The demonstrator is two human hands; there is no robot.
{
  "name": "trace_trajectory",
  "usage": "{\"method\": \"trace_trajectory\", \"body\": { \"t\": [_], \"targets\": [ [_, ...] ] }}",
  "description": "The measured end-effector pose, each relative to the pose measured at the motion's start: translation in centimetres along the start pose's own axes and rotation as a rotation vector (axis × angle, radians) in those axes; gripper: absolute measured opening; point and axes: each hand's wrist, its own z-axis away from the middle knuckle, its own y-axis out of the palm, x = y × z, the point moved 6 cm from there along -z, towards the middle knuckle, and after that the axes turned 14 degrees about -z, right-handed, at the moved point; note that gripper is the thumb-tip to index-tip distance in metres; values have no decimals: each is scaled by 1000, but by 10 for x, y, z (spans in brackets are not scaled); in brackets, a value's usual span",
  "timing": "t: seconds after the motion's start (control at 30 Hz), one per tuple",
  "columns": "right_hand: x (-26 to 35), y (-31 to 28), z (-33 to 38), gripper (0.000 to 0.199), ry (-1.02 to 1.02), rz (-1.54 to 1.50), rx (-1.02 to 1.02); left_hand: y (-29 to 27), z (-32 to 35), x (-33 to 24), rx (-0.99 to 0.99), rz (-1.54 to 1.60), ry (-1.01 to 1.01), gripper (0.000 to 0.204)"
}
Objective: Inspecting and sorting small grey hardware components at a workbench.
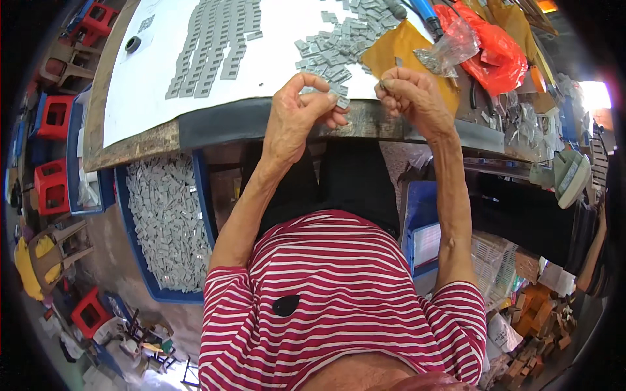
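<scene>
My left hand (297, 114) is closed over the table's front edge, thumb and forefinger pinching a small flat grey metal piece (342, 101). To its right, my right hand (420, 98) is closed in a pinch as well. Something tiny and dark shows at its fingertips, too small to name. Beyond the hands lies a loose heap of similar grey pieces (336, 49) on the white sheet (147, 78). Further left, more grey pieces (212, 45) are laid out in neat slanting rows.
Brown paper (407, 45) and a red plastic bag (499, 55) lie at the table's right, near a blue-handled tool (425, 12). A black ring (132, 44) sits at the far left. Below the table, a blue crate (203, 228) holds many grey pieces. Red stools (55, 116) stand left.
</scene>
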Motion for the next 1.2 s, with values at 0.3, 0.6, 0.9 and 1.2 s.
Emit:
{"method": "trace_trajectory", "body": {
  "t": [0.3, 0.6, 0.9, 1.2],
  "targets": [
    [-28, 37, 6, 10, -59, 98, -30, -4, 7, 4, -67, -94, 58, 22],
    [-38, 38, 2, 8, -147, 89, -68, -1, 9, 2, -114, -186, 83, 15],
    [-36, 34, 2, 10, -187, 141, -131, 2, 11, 0, -129, -249, 66, 12],
    [-38, 32, 4, 8, -341, 116, -213, 5, 11, 7, -31, -85, 26, 18]
  ]
}}
